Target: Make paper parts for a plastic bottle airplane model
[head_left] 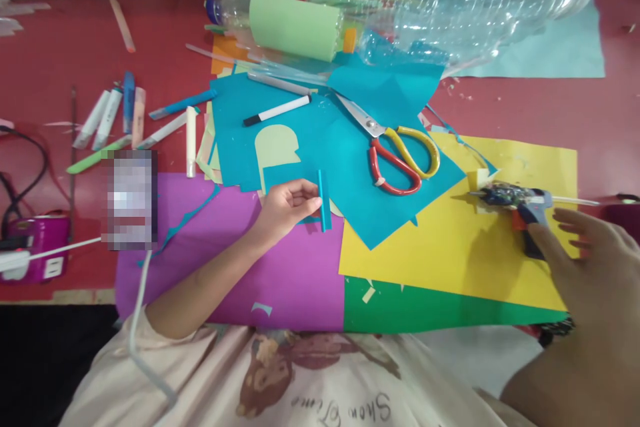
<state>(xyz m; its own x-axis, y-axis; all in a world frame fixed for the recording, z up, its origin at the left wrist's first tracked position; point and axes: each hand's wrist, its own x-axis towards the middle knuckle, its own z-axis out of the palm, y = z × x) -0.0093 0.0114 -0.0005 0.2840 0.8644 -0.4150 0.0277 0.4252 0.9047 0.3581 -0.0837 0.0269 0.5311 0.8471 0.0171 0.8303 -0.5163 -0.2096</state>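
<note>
Glue gun [500, 195]: lying on the yellow sheet [425, 247] near its right edge; long axis running left-right, nozzle pointing left, handle pointing toward the worktop's [540, 107] near edge.
Right hand [595, 257]: hovering spread just right of the handle, being the nearer hand; contact cannot be told.
Left hand [290, 210]: pinching the teal roll [321, 197] near the purple sheet's [300, 273] far right corner.

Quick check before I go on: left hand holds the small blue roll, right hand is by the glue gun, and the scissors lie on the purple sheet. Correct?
Not quite: the head view shows the scissors lying on the blue paper. The left hand does hold the small blue roll, and the right hand is by the glue gun.
</note>
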